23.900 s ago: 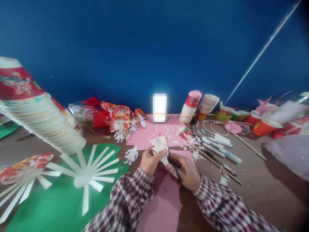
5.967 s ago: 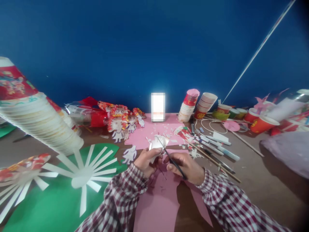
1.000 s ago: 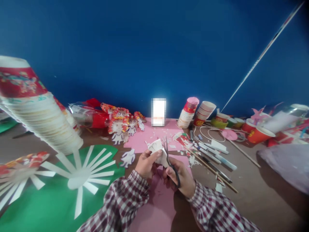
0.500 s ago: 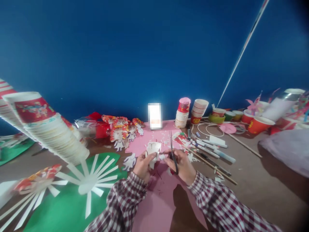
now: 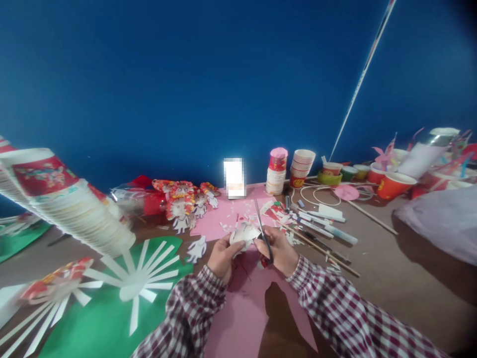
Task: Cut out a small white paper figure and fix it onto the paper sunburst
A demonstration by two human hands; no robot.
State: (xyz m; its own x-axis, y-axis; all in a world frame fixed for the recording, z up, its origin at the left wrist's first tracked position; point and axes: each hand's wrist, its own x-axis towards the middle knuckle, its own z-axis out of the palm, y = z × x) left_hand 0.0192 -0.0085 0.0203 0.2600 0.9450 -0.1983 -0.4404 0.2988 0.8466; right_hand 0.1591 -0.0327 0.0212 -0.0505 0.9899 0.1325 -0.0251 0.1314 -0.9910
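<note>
Nearest, at six o'clock, a pink sheet is laid, seemingly as a work surface. Above it, the white paper piece is pinched between the thumb and fingers of the left hand, probably to be kept steady. The scissors are gripped by the right hand, blades directed to twelve o'clock. Farther, at one o'clock, paper cups are stacked, perhaps for saving room.

Noted on bench, left: cup stack behind paper strips, resting on sheet. Centre: scraps on card. Right of card: pens behind stick. Far right: bag. At rear, right of centre: paired stacks.
</note>
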